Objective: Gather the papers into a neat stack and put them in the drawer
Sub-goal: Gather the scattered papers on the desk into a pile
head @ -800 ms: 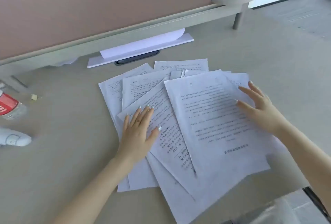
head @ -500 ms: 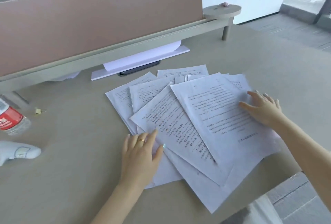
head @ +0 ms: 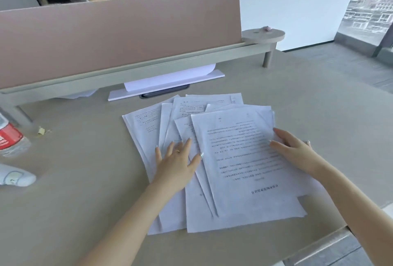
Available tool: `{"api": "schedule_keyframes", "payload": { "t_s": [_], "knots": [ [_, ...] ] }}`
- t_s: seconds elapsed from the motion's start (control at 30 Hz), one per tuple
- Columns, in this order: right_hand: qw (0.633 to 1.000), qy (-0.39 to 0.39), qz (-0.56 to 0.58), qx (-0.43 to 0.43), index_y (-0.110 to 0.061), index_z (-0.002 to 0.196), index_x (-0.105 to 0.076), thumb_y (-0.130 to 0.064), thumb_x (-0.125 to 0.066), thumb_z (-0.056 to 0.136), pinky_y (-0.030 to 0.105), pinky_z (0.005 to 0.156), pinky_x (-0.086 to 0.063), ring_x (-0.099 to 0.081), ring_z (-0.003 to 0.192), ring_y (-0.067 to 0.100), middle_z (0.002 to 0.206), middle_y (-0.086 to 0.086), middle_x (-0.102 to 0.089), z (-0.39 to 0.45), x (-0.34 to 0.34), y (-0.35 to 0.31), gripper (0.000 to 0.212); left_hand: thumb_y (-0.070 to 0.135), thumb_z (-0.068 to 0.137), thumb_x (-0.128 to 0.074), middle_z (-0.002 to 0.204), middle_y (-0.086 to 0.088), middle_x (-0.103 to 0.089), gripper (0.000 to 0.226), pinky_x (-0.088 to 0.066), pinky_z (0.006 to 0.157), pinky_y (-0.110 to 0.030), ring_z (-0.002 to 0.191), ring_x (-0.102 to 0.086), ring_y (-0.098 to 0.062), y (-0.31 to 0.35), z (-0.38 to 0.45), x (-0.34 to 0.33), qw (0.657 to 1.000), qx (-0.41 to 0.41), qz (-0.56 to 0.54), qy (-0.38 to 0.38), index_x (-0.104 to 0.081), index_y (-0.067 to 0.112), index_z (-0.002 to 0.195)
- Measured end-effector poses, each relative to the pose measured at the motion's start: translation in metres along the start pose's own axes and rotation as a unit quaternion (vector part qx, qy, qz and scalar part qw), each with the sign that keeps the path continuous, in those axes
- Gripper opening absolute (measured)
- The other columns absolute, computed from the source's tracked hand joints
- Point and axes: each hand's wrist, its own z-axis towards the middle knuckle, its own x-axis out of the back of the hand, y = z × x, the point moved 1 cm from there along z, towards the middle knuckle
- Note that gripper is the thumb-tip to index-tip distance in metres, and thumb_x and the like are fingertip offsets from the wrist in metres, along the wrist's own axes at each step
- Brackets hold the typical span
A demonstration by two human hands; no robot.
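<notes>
Several printed white papers [head: 238, 159] lie overlapping in a loose fan on the beige desk [head: 85, 202]. My left hand [head: 176, 163] rests flat, fingers spread, on the left sheets of the pile. My right hand [head: 295, 150] lies flat with fingers apart on the right edge of the top sheet. Neither hand grips a sheet. No drawer shows in this view.
A pink divider panel [head: 119, 38] on a grey rail closes the desk's far side. Beneath the rail lie a white board with paper [head: 165, 83] and a dark phone [head: 165, 93]. At the left are a red-labelled bottle [head: 10, 140], a white device [head: 14, 177] and a small clip [head: 42, 131]. The desk's edge runs at lower right.
The fanned papers have been pushed closer together, with more overlap. My left hand moved up and right onto the left sheets; my right hand stayed on the top sheet's right side.
</notes>
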Motion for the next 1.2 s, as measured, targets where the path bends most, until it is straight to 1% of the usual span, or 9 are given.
{"api": "schedule_keyframes", "payload": {
  "t_s": [0.1, 0.17, 0.3, 0.53, 0.67, 0.73, 0.87, 1.1, 1.2],
  "knots": [
    [0.996, -0.060, -0.068, 0.024, -0.039, 0.142, -0.023, -0.053, -0.055, 0.080, 0.034, 0.113, 0.002, -0.001, 0.143, 0.015, 0.155, -0.008, -0.021, 0.012, -0.005, -0.007, 0.072, 0.053, 0.093, -0.026, 0.158, -0.002, -0.021, 0.061, 0.004, 0.114, -0.052, 0.146, -0.008, -0.019, -0.009, 0.018, 0.004, 0.996, 0.047, -0.050, 0.058, -0.015, 0.027, 0.147],
    [0.980, -0.107, -0.153, 0.065, -0.037, 0.146, -0.010, -0.053, -0.056, 0.079, 0.035, 0.115, 0.008, 0.009, 0.144, 0.008, 0.159, -0.010, -0.004, 0.020, -0.007, -0.013, 0.083, 0.055, 0.092, -0.026, 0.160, -0.007, -0.012, 0.064, 0.002, 0.113, -0.053, 0.146, -0.006, -0.024, -0.032, 0.027, 0.009, 0.986, 0.134, -0.039, 0.097, -0.013, 0.025, 0.148],
    [0.967, -0.093, -0.213, 0.107, -0.034, 0.147, -0.004, -0.062, -0.048, 0.079, 0.037, 0.115, 0.009, 0.010, 0.145, 0.011, 0.159, -0.005, 0.009, 0.035, -0.017, -0.019, 0.086, 0.056, 0.092, -0.021, 0.160, -0.012, -0.007, 0.069, 0.002, 0.114, -0.056, 0.146, -0.002, -0.027, -0.075, 0.033, 0.014, 0.957, 0.275, -0.062, 0.065, -0.006, 0.020, 0.149],
    [0.971, -0.003, -0.192, 0.140, -0.036, 0.145, -0.019, -0.080, -0.020, 0.062, 0.027, 0.115, 0.005, -0.003, 0.146, 0.011, 0.159, -0.009, -0.004, 0.019, -0.029, -0.010, 0.094, 0.066, 0.083, -0.019, 0.146, -0.019, -0.039, 0.078, -0.011, 0.114, -0.054, 0.139, -0.026, -0.033, -0.045, 0.066, 0.015, 0.971, 0.152, -0.179, 0.050, -0.020, 0.019, 0.145],
    [0.980, 0.024, -0.159, 0.121, -0.037, 0.141, -0.028, -0.067, -0.037, 0.078, 0.025, 0.114, 0.002, -0.006, 0.146, 0.011, 0.159, -0.009, -0.010, 0.005, -0.026, -0.004, 0.070, 0.058, 0.090, -0.030, 0.159, 0.002, -0.017, 0.069, -0.013, 0.117, -0.047, 0.145, -0.014, -0.023, -0.024, 0.071, 0.009, 0.953, 0.066, -0.290, 0.050, -0.008, 0.029, 0.148],
    [0.982, 0.045, -0.150, 0.103, -0.035, 0.140, -0.032, -0.058, -0.043, 0.085, 0.026, 0.115, -0.001, -0.009, 0.146, 0.012, 0.158, -0.007, -0.014, -0.001, -0.024, -0.001, 0.061, 0.056, 0.091, -0.031, 0.160, -0.001, -0.012, 0.071, -0.006, 0.117, -0.050, 0.146, -0.011, -0.022, -0.021, 0.068, 0.006, 0.965, 0.093, -0.230, 0.081, -0.007, 0.024, 0.149],
    [0.981, 0.074, -0.165, 0.074, -0.032, 0.140, -0.032, -0.053, -0.043, 0.087, 0.030, 0.118, -0.003, -0.011, 0.146, 0.013, 0.158, -0.005, -0.017, -0.008, -0.024, 0.005, 0.058, 0.059, 0.090, -0.025, 0.160, -0.008, -0.009, 0.076, 0.005, 0.114, -0.055, 0.147, 0.000, -0.023, -0.027, 0.058, 0.006, 0.984, 0.151, -0.093, 0.027, 0.000, 0.019, 0.149],
    [0.977, 0.086, -0.182, 0.063, -0.027, 0.139, -0.033, -0.052, -0.039, 0.088, 0.032, 0.118, -0.004, -0.012, 0.146, 0.013, 0.159, -0.001, -0.014, -0.008, -0.026, 0.002, 0.057, 0.054, 0.090, -0.039, 0.159, -0.001, -0.014, 0.077, -0.018, 0.115, -0.044, 0.145, -0.016, -0.023, 0.006, 0.035, 0.008, 0.976, 0.069, -0.205, -0.011, 0.002, 0.027, 0.149],
    [0.977, 0.097, -0.182, 0.045, -0.029, 0.138, -0.033, -0.052, -0.038, 0.088, 0.034, 0.117, -0.002, -0.009, 0.146, 0.016, 0.159, 0.001, -0.014, -0.010, -0.027, 0.002, 0.055, 0.047, 0.088, -0.051, 0.159, 0.005, -0.014, 0.078, -0.027, 0.105, -0.032, 0.142, -0.024, -0.016, 0.012, 0.035, 0.013, 0.936, 0.073, -0.343, -0.004, -0.002, 0.034, 0.148]
  ]
}}
